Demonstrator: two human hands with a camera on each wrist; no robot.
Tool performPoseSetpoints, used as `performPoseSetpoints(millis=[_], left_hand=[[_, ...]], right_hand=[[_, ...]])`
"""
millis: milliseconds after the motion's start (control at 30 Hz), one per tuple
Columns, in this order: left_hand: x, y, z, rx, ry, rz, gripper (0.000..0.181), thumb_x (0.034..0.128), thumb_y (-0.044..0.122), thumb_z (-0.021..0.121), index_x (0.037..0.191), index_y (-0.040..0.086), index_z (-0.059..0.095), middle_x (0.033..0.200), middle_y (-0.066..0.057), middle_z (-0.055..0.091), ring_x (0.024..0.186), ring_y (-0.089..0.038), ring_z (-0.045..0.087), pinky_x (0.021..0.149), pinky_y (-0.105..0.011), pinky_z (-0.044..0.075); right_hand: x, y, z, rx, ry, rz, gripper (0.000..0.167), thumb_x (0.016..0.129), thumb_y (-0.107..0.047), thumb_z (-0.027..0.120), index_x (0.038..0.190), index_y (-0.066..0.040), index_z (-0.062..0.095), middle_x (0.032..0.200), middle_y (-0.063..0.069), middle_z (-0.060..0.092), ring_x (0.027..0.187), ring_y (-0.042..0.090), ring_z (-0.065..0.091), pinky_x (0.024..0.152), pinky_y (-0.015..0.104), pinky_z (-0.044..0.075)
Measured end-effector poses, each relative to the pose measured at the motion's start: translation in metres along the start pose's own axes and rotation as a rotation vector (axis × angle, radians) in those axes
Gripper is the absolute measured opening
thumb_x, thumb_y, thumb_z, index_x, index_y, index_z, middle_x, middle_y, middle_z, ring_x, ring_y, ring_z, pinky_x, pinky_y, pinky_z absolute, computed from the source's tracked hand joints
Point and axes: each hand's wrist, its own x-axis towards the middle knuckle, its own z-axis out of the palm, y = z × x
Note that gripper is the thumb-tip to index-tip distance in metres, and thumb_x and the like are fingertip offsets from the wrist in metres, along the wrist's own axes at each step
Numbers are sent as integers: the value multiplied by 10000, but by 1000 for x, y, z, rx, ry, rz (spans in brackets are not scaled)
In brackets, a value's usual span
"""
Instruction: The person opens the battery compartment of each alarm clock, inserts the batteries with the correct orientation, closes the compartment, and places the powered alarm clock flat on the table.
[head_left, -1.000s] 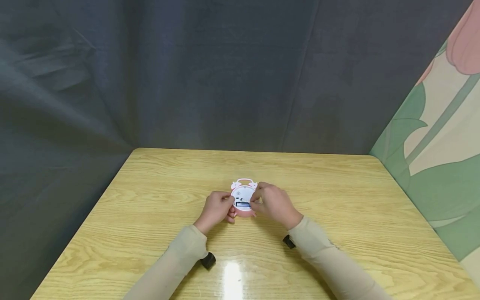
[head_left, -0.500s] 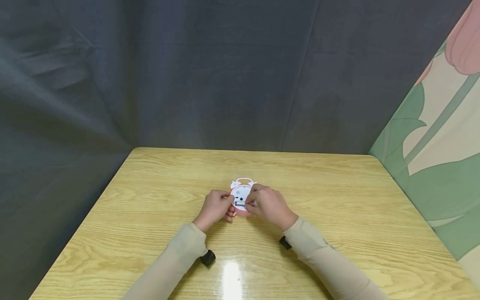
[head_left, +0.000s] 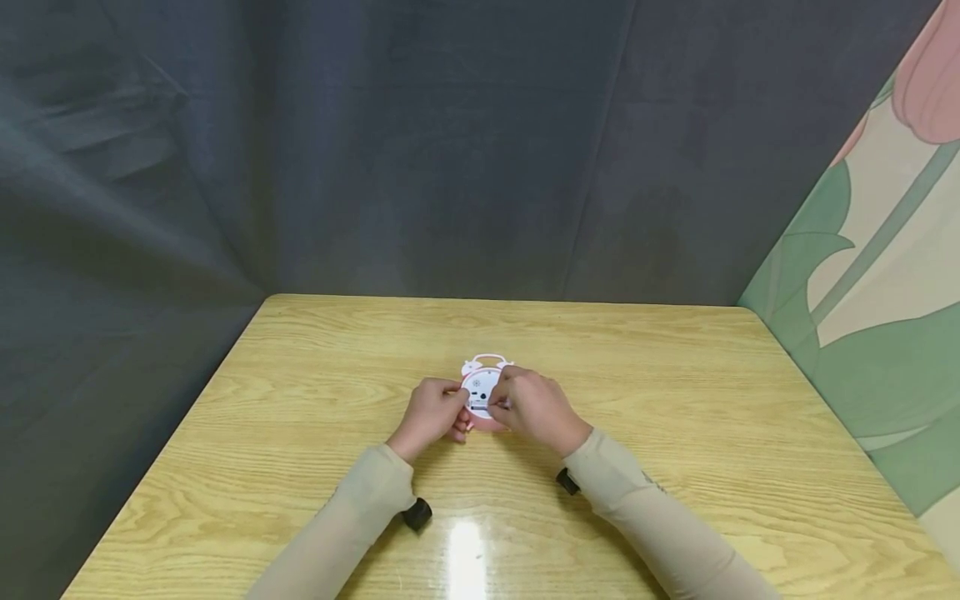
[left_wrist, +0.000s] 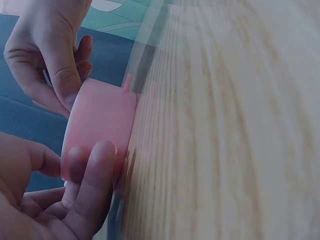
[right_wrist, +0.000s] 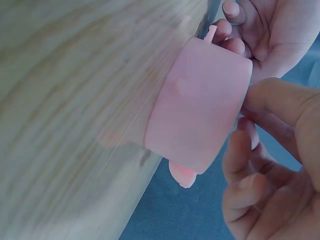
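From my remote seat I have the pink-and-white twin-bell alarm clock (head_left: 481,385) lying on the light, wood-grained table (head_left: 675,375), its round white back facing up and its thin arched handle (head_left: 489,357) pointing away from the wearer. My left hand (head_left: 433,414) grips the clock's left side, thumb at the edge of the white back and fingers against the curved pink side wall (left_wrist: 105,115). My right hand (head_left: 538,410) comes in from the clock's right and covers part of its back, index finger and thumb set close together there; I cannot tell whether they pinch something or only press. Just left of those fingertips, low on the clock's back, I see part of a narrow dark slot (head_left: 478,408), its contents too small to read. Nearer the wearer than the clock, two beige sleeves (head_left: 345,517) reach in, a small black device (head_left: 417,514) under each cuff. Well beyond the clock hangs a dark grey-blue cloth (head_left: 465,150); far to its right is a floral panel (head_left: 892,275) in green, cream and pink.
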Motion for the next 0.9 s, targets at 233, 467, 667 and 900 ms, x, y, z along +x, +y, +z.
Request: performPoseSetpoints(millis=[233,467,667,900], left_hand=[[0,0,0,-5,4,2,366,937,47,502,1236,-128,617,631,-93,637,449,-132,596,471,-346,620],[0,-1,1,-9,4,7,360,930,43,500,1223,-123,628,623,-93,635,450,-132,596,469,-348,620],[1,-2,1,0,6,12,355,928,45,505,1213,-122,634,618,-87,630,439,-131,590,460,-344,616],[-3,0,0,58,-43,8,320,934,95,553,1187,-75,648,631,-112,647,441,-142,596,470,-348,618]], right_hand=[[-1,1,2,-1,15,-5,73,829,-126,752,821,-185,794,829,-78,624,648,38,511,485,177,451],[-2,3,3,-3,27,-14,83,834,-126,743,808,-189,790,816,-93,609,646,24,499,488,160,443],[0,2,3,26,15,22,78,833,-125,751,816,-184,800,822,-81,633,672,54,551,515,183,474],[2,2,3,135,-29,70,39,847,-118,782,815,-121,804,831,-32,683,718,76,584,582,175,503]])
